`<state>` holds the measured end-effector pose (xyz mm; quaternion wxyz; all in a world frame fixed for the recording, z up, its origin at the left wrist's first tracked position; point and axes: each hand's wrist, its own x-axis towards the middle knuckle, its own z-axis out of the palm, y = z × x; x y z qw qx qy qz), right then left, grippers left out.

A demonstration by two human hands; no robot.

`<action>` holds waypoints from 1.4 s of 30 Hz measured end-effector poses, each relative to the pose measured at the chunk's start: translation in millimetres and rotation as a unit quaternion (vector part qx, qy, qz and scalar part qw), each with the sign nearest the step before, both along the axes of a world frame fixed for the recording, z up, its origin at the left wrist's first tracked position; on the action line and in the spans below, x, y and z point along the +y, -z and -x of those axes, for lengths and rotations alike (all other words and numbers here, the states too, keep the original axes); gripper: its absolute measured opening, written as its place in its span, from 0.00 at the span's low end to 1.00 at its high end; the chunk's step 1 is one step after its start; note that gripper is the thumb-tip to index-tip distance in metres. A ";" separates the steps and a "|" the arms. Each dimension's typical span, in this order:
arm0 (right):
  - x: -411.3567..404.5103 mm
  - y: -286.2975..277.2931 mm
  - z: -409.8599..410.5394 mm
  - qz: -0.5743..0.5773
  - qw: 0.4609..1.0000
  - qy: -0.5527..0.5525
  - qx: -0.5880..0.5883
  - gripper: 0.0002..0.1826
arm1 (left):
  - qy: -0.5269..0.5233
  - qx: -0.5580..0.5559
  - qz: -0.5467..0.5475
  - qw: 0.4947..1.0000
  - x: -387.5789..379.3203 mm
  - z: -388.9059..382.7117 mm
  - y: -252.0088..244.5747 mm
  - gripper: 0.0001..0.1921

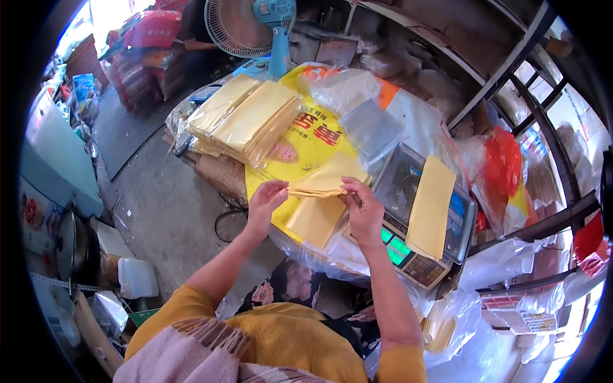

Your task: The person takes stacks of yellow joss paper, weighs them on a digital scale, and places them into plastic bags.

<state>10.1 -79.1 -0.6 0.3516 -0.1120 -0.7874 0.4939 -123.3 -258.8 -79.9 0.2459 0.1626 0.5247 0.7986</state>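
My left hand and my right hand pinch the two ends of a stack of thin pale yellow sheets, above a yellow printed sack. Below them lies another pale yellow stack, partly covered by the held sheets. Several bundles of like sheets in clear plastic wrap are piled at the back left. Right of my right hand, a further pale yellow stack lies across a digital scale with a green lit display. Clear plastic bags lie behind the scale.
A blue electric fan stands at the back edge. A person's arm shows near red bags at the back left. Metal shelving and hanging red plastic bags are at right. A lidded plastic tub and a black cable are at left.
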 end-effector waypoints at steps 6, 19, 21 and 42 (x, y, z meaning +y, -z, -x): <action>-45.3 -51.1 8.0 0.105 0.994 -0.034 0.015 0.07 | -0.048 0.106 -0.147 0.982 35.0 -52.8 -37.2 0.39; -37.7 -87.1 3.9 0.340 0.936 -0.070 0.057 0.11 | 0.116 -0.019 -0.143 0.983 37.7 -67.1 -95.6 0.19; -47.9 -79.8 -8.0 0.161 0.982 -0.093 -0.043 0.21 | 0.070 -0.087 -0.133 0.985 44.9 -69.2 -85.8 0.18; 313.5 30.1 -131.1 0.273 0.939 0.210 0.007 0.21 | 0.122 -0.321 -0.076 0.936 63.4 -30.5 -54.4 0.21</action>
